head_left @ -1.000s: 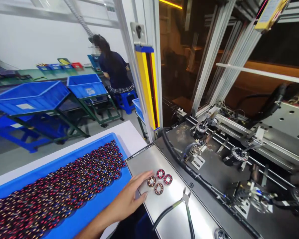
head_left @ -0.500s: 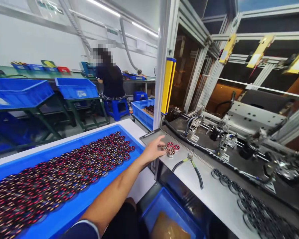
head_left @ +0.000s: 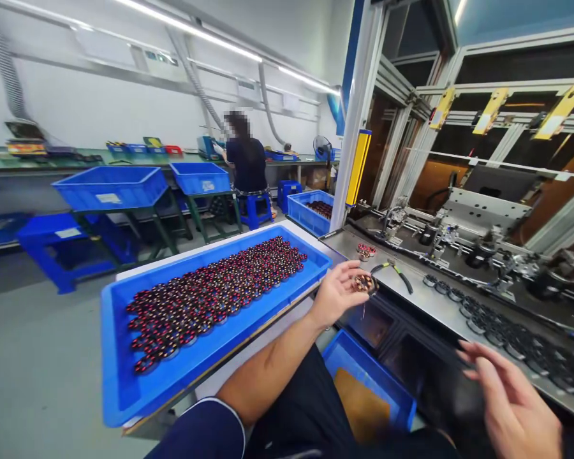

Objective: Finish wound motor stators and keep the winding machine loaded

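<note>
My left hand (head_left: 333,294) is closed on a copper-wound motor stator (head_left: 364,284), pinched between thumb and fingers, with a thin wire end hanging below it. My right hand (head_left: 511,395) is at the lower right, fingers parted and nothing in it, beside the metal ledge. A small group of red-and-copper stators (head_left: 365,250) sits on the ledge beyond my left hand. Green-and-black handled cutting pliers (head_left: 396,274) lie just right of that group. Many more stators (head_left: 210,299) fill the middle of the blue tray (head_left: 112,357) on my left.
Black ring-shaped parts (head_left: 502,331) line the metal ledge (head_left: 423,306) on the right, in front of a machine (head_left: 488,213) with an aluminium frame. Below is a blue bin (head_left: 404,405) holding brown material. A seated person (head_left: 249,159) works at the far bench.
My left hand has drawn back from the stator group on the ledge, bringing one stator with it. My right hand has come into view. The camera view has shifted left.
</note>
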`<state>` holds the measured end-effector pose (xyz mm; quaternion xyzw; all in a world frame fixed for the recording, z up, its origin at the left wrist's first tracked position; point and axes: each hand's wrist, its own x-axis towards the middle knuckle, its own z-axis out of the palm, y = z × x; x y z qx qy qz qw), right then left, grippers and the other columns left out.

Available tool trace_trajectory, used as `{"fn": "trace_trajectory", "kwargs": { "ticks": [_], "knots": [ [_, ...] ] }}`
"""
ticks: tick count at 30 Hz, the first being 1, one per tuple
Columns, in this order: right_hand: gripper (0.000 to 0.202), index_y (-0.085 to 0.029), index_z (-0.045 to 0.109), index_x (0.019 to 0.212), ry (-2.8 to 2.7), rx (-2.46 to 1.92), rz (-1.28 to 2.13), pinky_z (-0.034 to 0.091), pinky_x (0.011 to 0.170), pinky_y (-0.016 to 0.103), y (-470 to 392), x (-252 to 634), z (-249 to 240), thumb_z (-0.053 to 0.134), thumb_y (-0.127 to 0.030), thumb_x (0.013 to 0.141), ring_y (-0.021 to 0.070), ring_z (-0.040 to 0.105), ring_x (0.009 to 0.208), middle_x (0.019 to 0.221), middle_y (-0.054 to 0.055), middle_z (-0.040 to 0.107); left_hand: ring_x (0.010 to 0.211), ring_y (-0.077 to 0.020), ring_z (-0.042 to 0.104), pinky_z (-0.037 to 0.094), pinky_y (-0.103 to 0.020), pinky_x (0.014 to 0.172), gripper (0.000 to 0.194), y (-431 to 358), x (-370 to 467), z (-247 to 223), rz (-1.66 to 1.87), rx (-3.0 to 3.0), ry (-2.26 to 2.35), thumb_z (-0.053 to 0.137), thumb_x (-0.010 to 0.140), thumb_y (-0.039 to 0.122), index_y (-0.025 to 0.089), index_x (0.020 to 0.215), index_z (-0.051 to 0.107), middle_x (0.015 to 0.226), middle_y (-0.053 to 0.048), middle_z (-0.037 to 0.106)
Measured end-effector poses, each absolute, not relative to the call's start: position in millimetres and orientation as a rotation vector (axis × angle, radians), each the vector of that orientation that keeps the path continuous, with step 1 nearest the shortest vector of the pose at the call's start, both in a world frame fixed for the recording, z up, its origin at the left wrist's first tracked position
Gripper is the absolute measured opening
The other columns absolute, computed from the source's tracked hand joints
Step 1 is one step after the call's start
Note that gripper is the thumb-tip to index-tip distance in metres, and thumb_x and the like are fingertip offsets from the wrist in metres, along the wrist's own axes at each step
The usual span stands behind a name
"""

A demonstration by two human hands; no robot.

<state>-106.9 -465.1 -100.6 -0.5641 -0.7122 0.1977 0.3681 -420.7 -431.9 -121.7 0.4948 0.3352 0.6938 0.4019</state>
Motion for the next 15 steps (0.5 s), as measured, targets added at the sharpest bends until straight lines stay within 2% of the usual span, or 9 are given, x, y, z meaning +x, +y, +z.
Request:
{"fn": "trace_trajectory", "kwargs": {
  "ticks": [2, 4, 6, 8, 11, 15],
  "knots": [
    [0.050, -0.021, 0.066, 0.109, -1.674, -1.207, 0.828, 0.059, 0.073, 0.036, -479, -140, -95, 0.060, -0.066, 0.088, 0.0250, 0.069, 0.084, 0.100, 0.011, 0.072, 0.101, -0.0213, 0.073, 0.058, -0.036, 0.092, 0.074, -467, -397, -123, 1.709, 1.309, 0.753, 0.087, 0.065, 0.022, 0.018, 0.129, 0.050, 0.121, -0.015, 0.071],
    [0.044, -0.019, 0.068, 0.089, -1.704, -1.075, 1.078, 0.052, 0.061, 0.029, -492, -164, -88, 0.065, -0.062, 0.086, 0.0177, 0.061, 0.066, 0.076, 0.005, 0.066, 0.104, -0.0206, 0.072, 0.058, -0.034, 0.092, 0.070, -496, -381, -124, 1.688, 1.445, 0.660, 0.083, 0.072, 0.018, 0.019, 0.133, 0.049, 0.124, -0.015, 0.071],
    [0.044, -0.018, 0.063, 0.074, -1.756, -1.031, 1.219, 0.044, 0.054, 0.025, -504, -177, -82, 0.065, -0.060, 0.089, 0.0129, 0.052, 0.058, 0.064, 0.001, 0.058, 0.109, -0.0202, 0.072, 0.058, -0.032, 0.094, 0.067, -517, -373, -124, 1.672, 1.604, 0.574, 0.077, 0.079, 0.012, 0.021, 0.138, 0.047, 0.129, -0.015, 0.069],
    [0.046, -0.018, 0.058, 0.068, -1.767, -1.033, 1.280, 0.039, 0.052, 0.024, -513, -180, -81, 0.064, -0.058, 0.090, 0.0113, 0.047, 0.056, 0.061, 0.000, 0.053, 0.113, -0.0199, 0.071, 0.058, -0.031, 0.096, 0.068, -528, -369, -124, 1.648, 1.692, 0.515, 0.072, 0.083, 0.009, 0.024, 0.143, 0.044, 0.133, -0.014, 0.068],
    [0.042, -0.019, 0.057, 0.069, -1.732, -1.029, 1.334, 0.038, 0.054, 0.023, -520, -177, -85, 0.065, -0.053, 0.091, 0.0109, 0.046, 0.058, 0.063, -0.001, 0.052, 0.117, -0.0199, 0.069, 0.057, -0.031, 0.099, 0.073, -531, -363, -126, 1.621, 1.696, 0.477, 0.071, 0.083, 0.006, 0.027, 0.146, 0.040, 0.136, -0.013, 0.066],
    [0.038, -0.019, 0.057, 0.067, -1.627, -0.932, 1.478, 0.037, 0.059, 0.025, -517, -161, -94, 0.064, -0.046, 0.094, 0.0118, 0.046, 0.061, 0.062, -0.001, 0.053, 0.105, -0.0181, 0.072, 0.059, -0.029, 0.091, 0.080, -523, -356, -133, 1.603, 1.576, 0.475, 0.080, 0.076, 0.009, 0.025, 0.144, 0.042, 0.128, -0.014, 0.068]
  ]
}}
